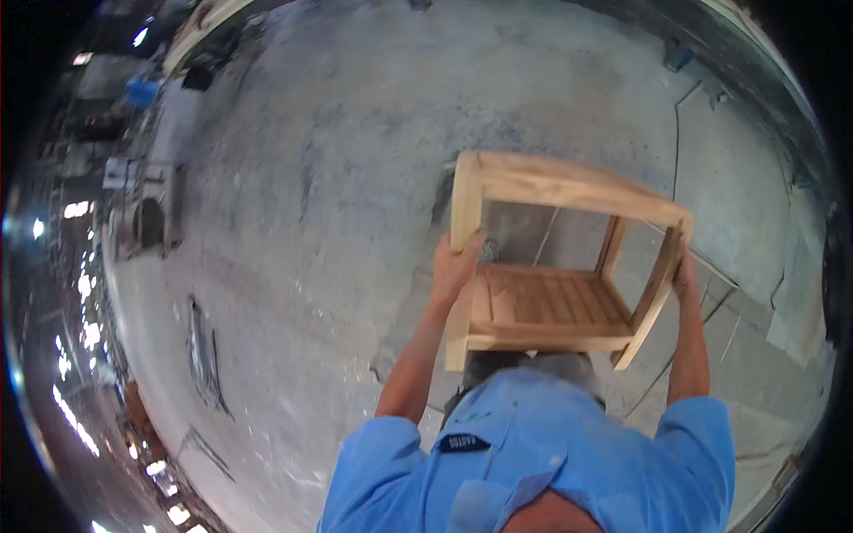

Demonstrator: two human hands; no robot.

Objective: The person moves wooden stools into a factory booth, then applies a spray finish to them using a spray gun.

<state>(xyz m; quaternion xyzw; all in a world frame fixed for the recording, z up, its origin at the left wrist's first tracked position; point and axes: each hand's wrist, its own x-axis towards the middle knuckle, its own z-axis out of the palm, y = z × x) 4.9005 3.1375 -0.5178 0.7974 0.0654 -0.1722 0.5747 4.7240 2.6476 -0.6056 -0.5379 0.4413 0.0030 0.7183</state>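
Observation:
A small wooden side table [569, 186] with square legs and a slatted lower shelf [546, 298] is held in front of my body. It looks tilted in the head view. My left hand [456, 264] grips the leg on the left, with the thumb across its inner face. On the other side, my right hand [684, 274] is closed against the right leg, just under the top; most of its fingers are hidden behind the wood. The near legs reach down close to my blue shirt [551, 444].
Grey concrete floor [338, 178] spreads around me. Dark strips of material [204, 360] lie on it at left. A stand with a dark round opening [149, 222] is farther left. Cable-like lines [677, 142] run across the floor at right, and a blue object [680, 58] is far right.

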